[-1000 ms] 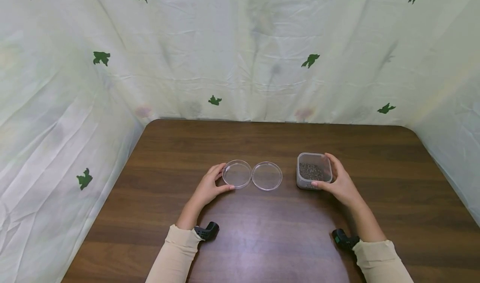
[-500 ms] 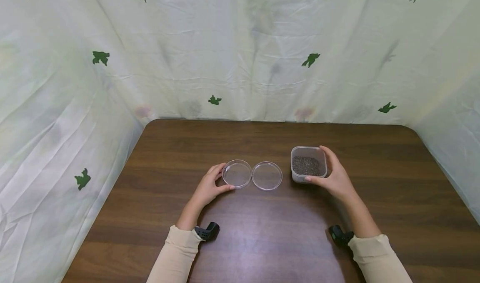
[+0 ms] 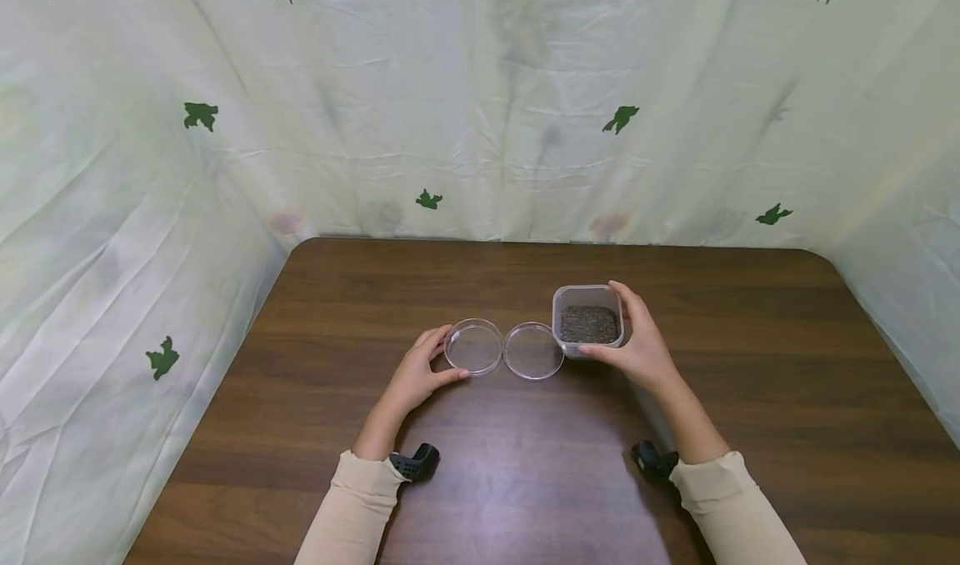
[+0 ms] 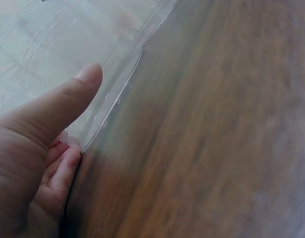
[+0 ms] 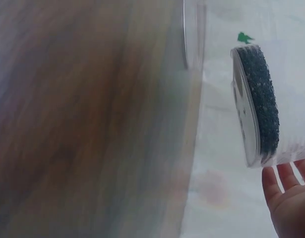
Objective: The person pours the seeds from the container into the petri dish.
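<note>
In the head view, two clear round petri dish halves stand side by side on the table. My left hand (image 3: 416, 376) holds the left dish (image 3: 474, 348) at its rim between thumb and fingers; the left wrist view shows the clear wall of that dish (image 4: 115, 91) close by the thumb. The right dish (image 3: 533, 352) is free of either hand. My right hand (image 3: 641, 352) grips a clear square plastic tub (image 3: 587, 296) partly filled with dark granules (image 3: 590, 325). The tub overlaps the right dish's edge, and the right wrist view shows its base raised off the table.
The brown wooden table (image 3: 480, 465) runs back to a pale curtain (image 3: 480, 90) with green leaf prints. A black wrist camera (image 3: 417, 462) sits on the left wrist, another wrist camera (image 3: 655, 460) on the right.
My right hand has lifted the tub and carried it left and slightly away, up to the right dish. The left hand and both dishes have stayed in place.
</note>
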The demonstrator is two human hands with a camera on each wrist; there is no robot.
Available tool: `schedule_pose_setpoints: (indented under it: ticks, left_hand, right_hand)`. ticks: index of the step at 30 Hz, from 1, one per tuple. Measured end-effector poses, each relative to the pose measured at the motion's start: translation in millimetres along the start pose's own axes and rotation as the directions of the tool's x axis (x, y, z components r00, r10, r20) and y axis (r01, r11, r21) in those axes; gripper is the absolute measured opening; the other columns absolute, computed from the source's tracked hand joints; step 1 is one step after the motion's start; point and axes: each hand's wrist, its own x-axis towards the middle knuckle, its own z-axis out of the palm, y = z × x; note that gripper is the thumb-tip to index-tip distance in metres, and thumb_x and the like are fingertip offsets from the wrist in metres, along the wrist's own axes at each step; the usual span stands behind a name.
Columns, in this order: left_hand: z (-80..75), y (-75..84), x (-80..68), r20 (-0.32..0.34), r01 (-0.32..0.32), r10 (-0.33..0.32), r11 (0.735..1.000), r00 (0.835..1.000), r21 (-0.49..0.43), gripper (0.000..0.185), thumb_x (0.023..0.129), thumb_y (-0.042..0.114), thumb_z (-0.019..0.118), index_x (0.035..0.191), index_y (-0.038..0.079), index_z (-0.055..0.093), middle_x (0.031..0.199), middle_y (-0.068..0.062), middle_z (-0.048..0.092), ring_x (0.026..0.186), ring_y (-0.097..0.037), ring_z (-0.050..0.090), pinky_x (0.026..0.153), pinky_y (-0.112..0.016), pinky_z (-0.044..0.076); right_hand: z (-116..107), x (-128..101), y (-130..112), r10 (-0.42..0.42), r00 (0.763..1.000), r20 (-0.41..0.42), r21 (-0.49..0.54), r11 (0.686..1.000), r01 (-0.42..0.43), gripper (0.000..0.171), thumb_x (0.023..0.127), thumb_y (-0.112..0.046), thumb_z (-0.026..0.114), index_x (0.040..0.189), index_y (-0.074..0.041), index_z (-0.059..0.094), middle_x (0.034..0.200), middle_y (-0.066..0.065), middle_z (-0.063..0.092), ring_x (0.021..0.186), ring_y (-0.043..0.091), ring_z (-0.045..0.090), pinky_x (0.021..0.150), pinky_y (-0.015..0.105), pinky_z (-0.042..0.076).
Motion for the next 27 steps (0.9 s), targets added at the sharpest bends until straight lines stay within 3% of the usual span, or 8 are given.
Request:
schedule_pose_setpoints:
  ticks: [8, 17, 27]
  left_hand:
    - [0.4, -0.7, -0.5, -0.006, 0.001, -0.001, 1.0, 1.0, -0.002, 0.08, 0.058, 0.037, 0.07, 0.123, 0.005, 0.037, 0.115, -0.008, 0.04, 0.103, -0.02, 0.044, 0.086, -0.021, 0.037]
    - [-0.2, 1.2, -0.7, -0.005, 0.009, -0.009, 1.0, 1.0, 0.008, 0.081, 0.058, 0.041, 0.069, 0.123, 0.006, 0.037, 0.115, -0.007, 0.04, 0.103, -0.02, 0.045, 0.086, -0.022, 0.037]
    - [-1.7, 2.8, -0.7, 0.002, 0.016, -0.016, 1.0, 1.0, -0.009, 0.08, 0.058, 0.037, 0.07, 0.123, 0.005, 0.036, 0.116, -0.008, 0.039, 0.104, -0.02, 0.044, 0.087, -0.022, 0.036]
  right_hand:
    - [18.4, 8.8, -10.1, -0.049, 0.999, -0.005, -0.03, 0.998, 0.049, 0.093, 0.049, -0.04, 0.076, 0.127, -0.03, 0.026, 0.122, -0.001, 0.032, 0.102, 0.019, 0.034, 0.081, 0.037, 0.035]
    - [37.3, 16.8, -22.9, -0.15, 0.989, -0.017, -0.121, 0.982, 0.146, 0.095, 0.048, -0.046, 0.074, 0.127, -0.025, 0.027, 0.126, -0.005, 0.029, 0.11, 0.019, 0.026, 0.085, 0.04, 0.031]
    - [53.7, 25.5, -30.3, -0.297, 0.955, -0.003, -0.233, 0.929, 0.288, 0.097, 0.048, -0.046, 0.074, 0.127, -0.013, 0.029, 0.125, 0.003, 0.032, 0.112, 0.023, 0.027, 0.092, 0.039, 0.023]
